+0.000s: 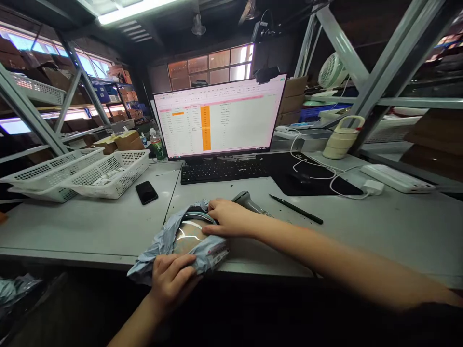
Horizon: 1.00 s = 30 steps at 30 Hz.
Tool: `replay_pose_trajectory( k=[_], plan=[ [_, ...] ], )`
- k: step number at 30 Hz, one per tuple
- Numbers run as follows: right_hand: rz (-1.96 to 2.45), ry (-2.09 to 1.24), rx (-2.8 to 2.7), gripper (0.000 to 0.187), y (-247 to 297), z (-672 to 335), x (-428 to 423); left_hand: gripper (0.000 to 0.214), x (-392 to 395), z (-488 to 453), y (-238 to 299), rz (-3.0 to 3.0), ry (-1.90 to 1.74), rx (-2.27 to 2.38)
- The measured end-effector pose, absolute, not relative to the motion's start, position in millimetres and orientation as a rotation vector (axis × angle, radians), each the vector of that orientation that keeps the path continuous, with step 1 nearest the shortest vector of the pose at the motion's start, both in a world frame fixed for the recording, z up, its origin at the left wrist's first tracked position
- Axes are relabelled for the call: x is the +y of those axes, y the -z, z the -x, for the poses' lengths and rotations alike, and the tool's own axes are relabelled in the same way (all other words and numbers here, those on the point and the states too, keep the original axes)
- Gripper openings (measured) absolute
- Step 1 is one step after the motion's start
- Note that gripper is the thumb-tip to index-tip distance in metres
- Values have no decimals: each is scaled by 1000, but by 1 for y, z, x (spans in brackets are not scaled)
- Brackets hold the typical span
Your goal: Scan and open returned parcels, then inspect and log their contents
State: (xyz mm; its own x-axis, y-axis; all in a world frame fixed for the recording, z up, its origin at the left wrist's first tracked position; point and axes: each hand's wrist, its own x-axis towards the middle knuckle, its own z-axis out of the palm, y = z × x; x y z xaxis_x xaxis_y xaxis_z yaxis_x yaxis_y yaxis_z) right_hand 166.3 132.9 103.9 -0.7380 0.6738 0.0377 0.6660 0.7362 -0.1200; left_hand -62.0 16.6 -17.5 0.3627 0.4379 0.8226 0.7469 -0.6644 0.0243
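- The work appears partway along: 1 plastic bag (159, 246) is already opened, while its clear-wrapped contents (188, 234) are left mostly inside.
- The bag is held at the near edge of the table (90, 226), partly overhanging it, before the keyboard (224, 171).
- The open mouth is turned upward; a loose corner is pointed toward the near left, and the long axis is slanted from there to the far right.
- The bag's near side is clasped by the left hand (173, 279), its fingers curled over the plastic — thumb hidden.
- The right hand (229, 218) is bent at the mouth, thumb and fingers apart; whether anything is pinched cannot be told.
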Motion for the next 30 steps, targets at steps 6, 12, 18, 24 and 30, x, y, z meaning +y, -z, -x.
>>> replay_pose_trajectory(
  k=[6,12,18,24,30],
  plan=[
    [772,-346,-2660,47,-103,-177,93,47,30,82,-16,2285,1376,-1479],
    [811,-1106,-2480,87,-83,-178,99,40,45,81,-23,2339,1379,-1372],
    [762,-1226,-1862,80,-87,-178,105,98,51,98,-6,2356,1514,-1491],
    [671,-1170,-1291,58,-115,-207,120,48,60,107,-5,2629,591,-1601],
    [761,-146,-1630,61,-85,-224,92,36,42,96,-30,2556,453,-1515]
  ],
)
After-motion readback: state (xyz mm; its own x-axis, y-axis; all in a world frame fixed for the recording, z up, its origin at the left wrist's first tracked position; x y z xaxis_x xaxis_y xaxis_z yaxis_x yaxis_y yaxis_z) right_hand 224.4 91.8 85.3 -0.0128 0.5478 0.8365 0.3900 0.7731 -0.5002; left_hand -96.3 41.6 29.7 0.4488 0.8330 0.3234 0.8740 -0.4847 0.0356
